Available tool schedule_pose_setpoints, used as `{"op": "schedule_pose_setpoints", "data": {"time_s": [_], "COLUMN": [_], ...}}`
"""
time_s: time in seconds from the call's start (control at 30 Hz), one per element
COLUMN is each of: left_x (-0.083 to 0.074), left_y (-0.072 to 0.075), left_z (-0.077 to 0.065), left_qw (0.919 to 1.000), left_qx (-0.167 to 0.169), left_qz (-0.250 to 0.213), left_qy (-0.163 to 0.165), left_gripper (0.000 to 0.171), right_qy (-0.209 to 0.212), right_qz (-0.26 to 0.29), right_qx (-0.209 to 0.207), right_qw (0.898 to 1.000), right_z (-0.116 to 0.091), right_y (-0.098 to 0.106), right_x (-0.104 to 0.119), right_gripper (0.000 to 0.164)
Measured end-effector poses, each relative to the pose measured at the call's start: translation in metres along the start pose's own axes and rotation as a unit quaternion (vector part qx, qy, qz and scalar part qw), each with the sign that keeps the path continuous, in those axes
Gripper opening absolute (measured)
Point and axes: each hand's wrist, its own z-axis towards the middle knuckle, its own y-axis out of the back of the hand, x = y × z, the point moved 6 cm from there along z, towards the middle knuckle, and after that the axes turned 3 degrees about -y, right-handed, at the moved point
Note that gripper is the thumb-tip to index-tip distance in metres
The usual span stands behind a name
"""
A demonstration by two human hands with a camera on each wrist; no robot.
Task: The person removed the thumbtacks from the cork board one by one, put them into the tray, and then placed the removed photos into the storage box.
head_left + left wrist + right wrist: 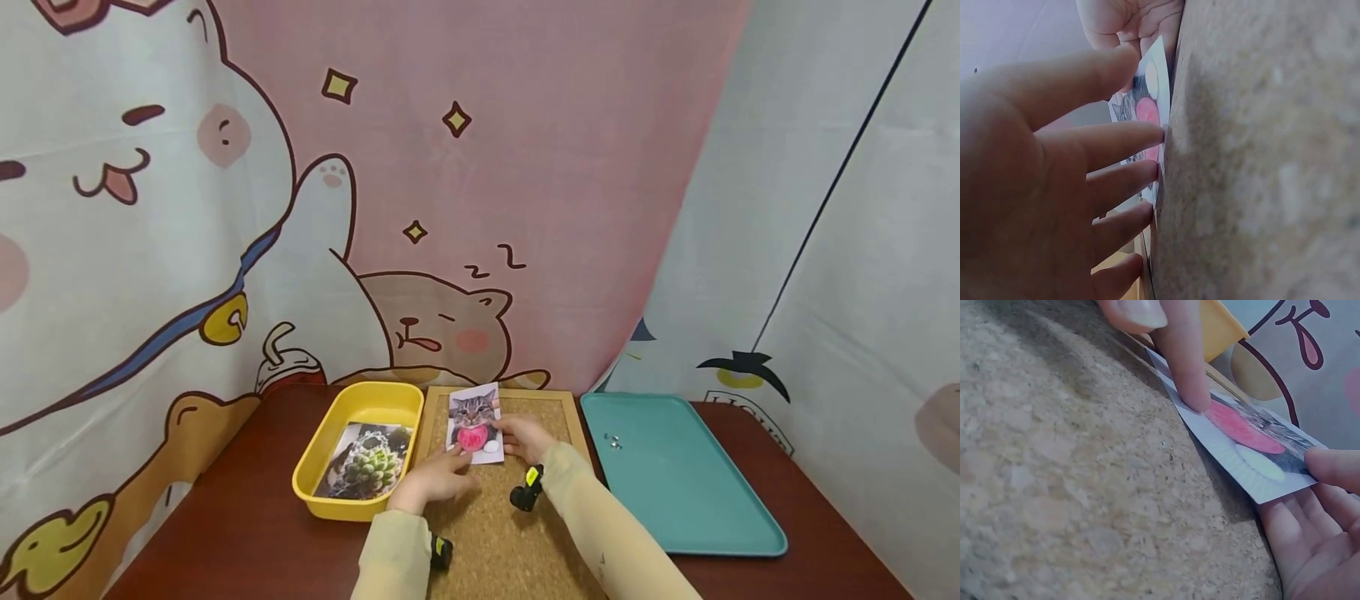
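A cat photo card (475, 410) with a pink heart shape on it lies at the far part of the wood-framed cork board (498, 533). My right hand (527, 439) pinches its right edge, thumb (1335, 469) on top and the other fingers curled beneath. That edge is lifted slightly off the cork in the right wrist view. At the card's lower left, my left hand (435, 479) has its fingers extended. One of its fingertips (1194, 397) touches the card's near white border.
Left of the board stands a yellow basin (302, 479) with a succulent photo (375, 467) inside. To the right, a teal tray (690, 479) holds a few tiny shiny pieces (613, 442), too small to identify. A printed cloth (570, 208) hangs behind the brown table (225, 517).
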Motion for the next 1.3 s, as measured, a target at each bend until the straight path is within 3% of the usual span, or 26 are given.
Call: {"op": "schedule_pose_setpoints", "data": {"time_s": [0.37, 0.87, 1.13, 1.3], "left_x": [0.003, -0.01, -0.032, -0.04], "left_y": [0.003, 0.006, 0.024, 0.038], "left_z": [0.001, 0.001, -0.015, -0.027], "left_qw": [0.9997, 0.9997, 0.9981, 0.9976], "left_qx": [-0.013, -0.009, -0.017, -0.035], "left_qz": [0.018, 0.002, -0.038, -0.044], "left_qy": [-0.009, -0.021, -0.047, -0.04], "left_gripper": [0.057, 0.054, 0.055, 0.055], "right_qy": [-0.005, -0.023, -0.017, 0.002], "right_qz": [0.026, 0.021, 0.028, 0.043], "right_qx": [0.021, -0.025, -0.029, -0.017], "right_qw": [0.999, 0.999, 0.999, 0.999], "right_z": [0.004, 0.002, 0.003, 0.009], "right_y": [-0.004, 0.008, 0.009, 0.012], "right_x": [0.0, 0.001, -0.001, -0.004], "right_gripper": [0.031, 0.031, 0.031, 0.026]}}
